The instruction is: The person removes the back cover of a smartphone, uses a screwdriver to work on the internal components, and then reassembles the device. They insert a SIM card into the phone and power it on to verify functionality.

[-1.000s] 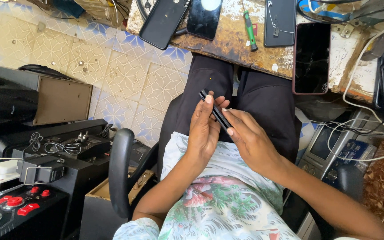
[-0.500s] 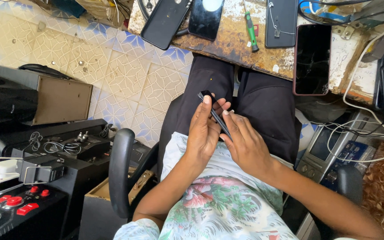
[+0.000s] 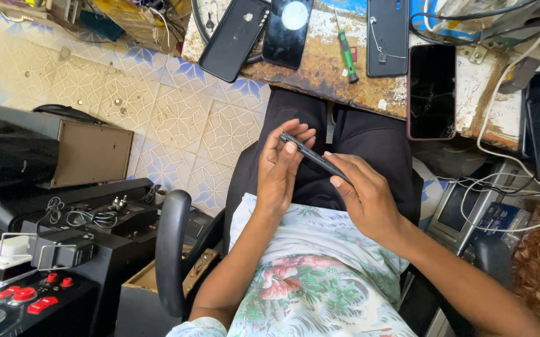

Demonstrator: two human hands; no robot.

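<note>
Phone [image 3: 312, 156]: held edge-on above the lap, tilted so its side can be worked
Left hand [image 3: 279, 171]: fingers closed around the upper end; steadied there
Right hand [image 3: 363, 196]: fingers pinched on the lower edge
Worktop [image 3: 320, 65]: other phones and a green screwdriver [image 3: 347, 57] kept within reach

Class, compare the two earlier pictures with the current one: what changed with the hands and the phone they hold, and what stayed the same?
Little changed. The left hand and right hand keep the dark phone held edge-on over the lap; the left fingers shifted slightly along its upper end. Nothing was let go. The phones and green screwdriver on the bench stayed put.
</note>
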